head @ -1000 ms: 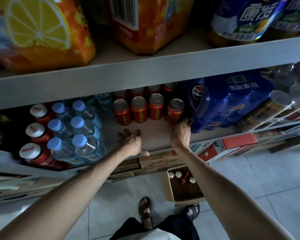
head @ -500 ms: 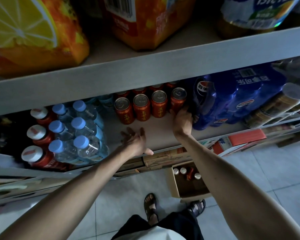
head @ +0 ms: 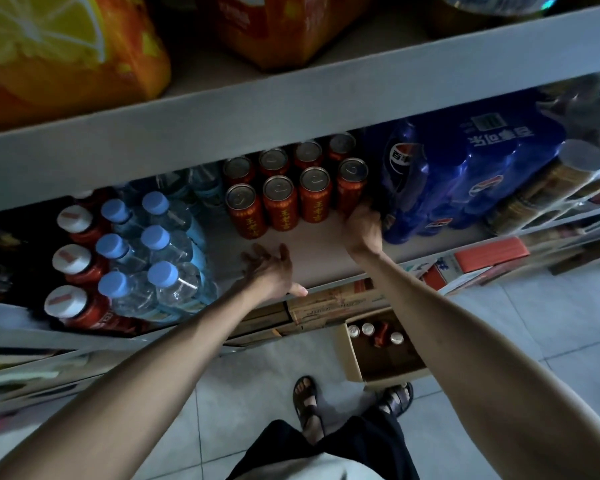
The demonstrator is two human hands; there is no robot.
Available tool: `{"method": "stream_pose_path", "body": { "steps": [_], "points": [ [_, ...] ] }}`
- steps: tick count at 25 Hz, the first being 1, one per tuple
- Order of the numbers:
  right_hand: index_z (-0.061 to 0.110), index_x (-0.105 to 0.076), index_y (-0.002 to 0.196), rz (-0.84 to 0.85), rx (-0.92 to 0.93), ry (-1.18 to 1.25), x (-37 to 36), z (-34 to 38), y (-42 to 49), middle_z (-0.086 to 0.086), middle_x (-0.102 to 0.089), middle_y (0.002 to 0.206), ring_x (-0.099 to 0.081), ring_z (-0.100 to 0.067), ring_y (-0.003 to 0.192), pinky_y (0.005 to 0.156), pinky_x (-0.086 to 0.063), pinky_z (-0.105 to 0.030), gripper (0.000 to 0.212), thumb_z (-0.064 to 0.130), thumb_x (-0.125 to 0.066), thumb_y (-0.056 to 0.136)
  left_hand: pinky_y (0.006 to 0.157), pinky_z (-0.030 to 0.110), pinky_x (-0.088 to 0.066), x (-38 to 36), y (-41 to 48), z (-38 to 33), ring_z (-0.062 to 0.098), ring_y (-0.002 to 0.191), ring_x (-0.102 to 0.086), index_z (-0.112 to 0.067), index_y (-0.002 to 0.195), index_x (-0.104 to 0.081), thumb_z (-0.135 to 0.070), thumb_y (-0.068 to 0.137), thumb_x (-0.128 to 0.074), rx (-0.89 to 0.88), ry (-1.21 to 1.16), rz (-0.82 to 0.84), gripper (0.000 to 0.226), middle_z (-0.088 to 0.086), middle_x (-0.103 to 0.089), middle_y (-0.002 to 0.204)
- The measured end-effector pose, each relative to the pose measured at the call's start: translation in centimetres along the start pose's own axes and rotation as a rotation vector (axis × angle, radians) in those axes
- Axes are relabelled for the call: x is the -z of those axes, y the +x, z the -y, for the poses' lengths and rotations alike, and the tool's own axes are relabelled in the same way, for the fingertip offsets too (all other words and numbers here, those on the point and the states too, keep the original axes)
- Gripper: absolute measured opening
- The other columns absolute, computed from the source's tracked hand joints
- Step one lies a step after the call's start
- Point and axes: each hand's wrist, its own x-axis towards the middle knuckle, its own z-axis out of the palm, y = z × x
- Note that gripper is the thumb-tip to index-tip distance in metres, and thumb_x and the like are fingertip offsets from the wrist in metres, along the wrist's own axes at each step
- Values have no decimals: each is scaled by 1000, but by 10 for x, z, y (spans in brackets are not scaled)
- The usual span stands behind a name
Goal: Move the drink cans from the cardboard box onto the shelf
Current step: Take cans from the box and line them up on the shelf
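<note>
Red drink cans [head: 279, 202] stand in two rows of several on the middle shelf [head: 319, 251]. My right hand [head: 362, 230] grips the base of the rightmost front can [head: 352, 183], right against the blue cola pack. Beside it, my left hand [head: 274, 271] rests open on the bare shelf, its thumb over the front edge, holding nothing. On the floor below sits the open cardboard box [head: 352, 358] with several cans [head: 381, 336] at its far end, one of them lying on its side.
A blue shrink-wrapped cola pack [head: 465, 174] borders the cans on the right; blue-capped water bottles [head: 160, 237] and red white-capped bottles [head: 73, 261] stand on the left. Orange juice packs [head: 66, 53] fill the shelf above. My sandalled feet [head: 307, 400] stand on the tiled floor beside the box.
My right hand has slid the rightmost front can back and a little right, into line with the front row. My left hand has stayed on the shelf edge.
</note>
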Motion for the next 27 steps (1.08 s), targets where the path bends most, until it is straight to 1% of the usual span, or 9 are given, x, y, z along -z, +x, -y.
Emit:
{"method": "stream_pose_path", "body": {
  "steps": [4,7,10,12,15,17,21,24,27],
  "points": [
    [4,-51,132,41,128,116,24,-22,-37,-18,-61,124,-59,-34,108,79,-45,-30,42,5,-55,89,115,64,-12,1,-15,1,55,142,0,-19,153,11,-66,76,-62,19,-70,-31,116,34,9,155],
    [9,-66,116,64,194,156,53,-66,-80,-6,-65,119,-61,-17,103,84,-46,-21,28,2,-50,94,106,52,-39,-2,-45,-13,45,132,-39,-16,154,3,-55,83,-63,12,-73,-160,104,31,-22,152],
    [9,-69,105,29,156,178,76,-135,-108,-4,-66,111,-63,-16,97,82,-53,-29,18,7,-53,97,93,40,-50,-14,-77,-55,33,116,-54,-10,146,-27,-27,88,-64,-267,85,-512,71,20,-43,140],
    [10,-71,100,-3,75,144,83,-179,-119,-5,-69,105,-65,-21,92,75,-48,-25,18,6,-55,94,90,38,-51,-28,-93,-88,28,111,-56,-13,136,-41,-20,87,-62,-475,107,-580,54,12,-50,131],
    [12,-71,91,21,-142,164,85,-251,-144,-4,-63,83,-59,-19,67,53,-36,-10,19,3,-54,92,86,33,-45,-76,-90,-143,27,108,-57,-14,131,-42,-19,89,-60,-496,-65,-227,47,12,-57,121],
    [14,-68,84,109,-283,163,72,-298,-158,-5,-59,76,-54,-20,66,51,-37,-13,18,9,-54,92,88,32,-42,-118,-69,-168,30,110,-56,-10,129,-45,-18,88,-62,-395,-131,19,45,14,-63,115],
    [3,-67,97,271,-536,257,22,-389,-161,-13,-69,83,-67,-28,76,75,-56,-36,23,23,-55,95,86,35,-49,-204,3,-195,32,99,-66,-9,121,-52,-14,84,-65,-217,-240,219,40,12,-70,103],
    [7,-68,103,303,-651,318,-51,-465,-149,-8,-70,91,-67,-22,81,83,-56,-35,24,28,-60,95,89,41,-52,-299,85,-202,34,99,-65,-13,125,-47,-25,79,-64,-152,-211,329,51,14,-67,112],
    [5,-70,104,339,-699,360,-153,-537,-111,-15,-71,100,-68,-31,92,88,-55,-45,30,31,-63,92,98,43,-47,-397,180,-198,38,114,-58,-14,141,-32,-33,80,-64,-42,-175,338,71,20,-57,129]
  ]
}}
